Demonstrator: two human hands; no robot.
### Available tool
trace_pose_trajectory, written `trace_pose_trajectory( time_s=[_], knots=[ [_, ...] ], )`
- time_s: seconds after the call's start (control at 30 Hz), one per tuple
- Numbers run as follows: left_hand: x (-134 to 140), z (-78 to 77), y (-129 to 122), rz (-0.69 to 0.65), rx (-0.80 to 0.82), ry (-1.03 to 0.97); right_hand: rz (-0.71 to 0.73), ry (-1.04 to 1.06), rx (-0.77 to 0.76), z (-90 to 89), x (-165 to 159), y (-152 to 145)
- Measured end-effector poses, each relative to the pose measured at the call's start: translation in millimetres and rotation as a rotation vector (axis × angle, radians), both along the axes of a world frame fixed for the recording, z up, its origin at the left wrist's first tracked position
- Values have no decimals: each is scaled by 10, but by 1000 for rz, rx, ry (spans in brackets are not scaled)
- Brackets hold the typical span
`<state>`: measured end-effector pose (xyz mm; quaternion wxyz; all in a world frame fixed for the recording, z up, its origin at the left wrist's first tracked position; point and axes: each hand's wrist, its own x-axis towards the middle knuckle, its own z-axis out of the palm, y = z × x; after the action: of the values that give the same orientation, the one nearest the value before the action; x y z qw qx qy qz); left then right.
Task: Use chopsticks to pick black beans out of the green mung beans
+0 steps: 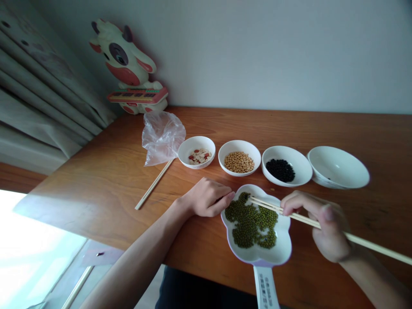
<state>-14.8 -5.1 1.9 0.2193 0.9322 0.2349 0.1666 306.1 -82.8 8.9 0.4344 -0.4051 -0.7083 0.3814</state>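
Observation:
My right hand (325, 223) holds a pair of wooden chopsticks (301, 219), their tips among the green mung beans (246, 223) near the far left of a flower-shaped white dish (283, 246). The dish has a purple rim and a white handle (266, 285) with printed characters, pointing toward me. Closed at the dish's left edge, my left hand (209, 197) pinches the rim between thumb and fingers. Whether a single bean is caught between the chopstick tips is too small to tell.
Behind the dish stand white bowls of sliced nuts (197, 165), yellow soybeans (240, 174) and black beans (286, 183), then one bowl (341, 165) with a tiny dark speck. A crumpled plastic bag (162, 137), spare chopsticks (154, 185) and a cow toy keyboard (131, 73) are at left.

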Motion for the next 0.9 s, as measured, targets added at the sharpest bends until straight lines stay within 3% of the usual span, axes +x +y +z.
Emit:
trace_pose_trajectory(
  time_s=[0.47, 0.9],
  knots=[
    [-4, -3, -4, 0, -9, 4, 35, -112, -8, 60, -140, -36],
    [0, 4, -5, 1, -11, -7, 0, 38, 48, -106, -100, -27]
  ],
)
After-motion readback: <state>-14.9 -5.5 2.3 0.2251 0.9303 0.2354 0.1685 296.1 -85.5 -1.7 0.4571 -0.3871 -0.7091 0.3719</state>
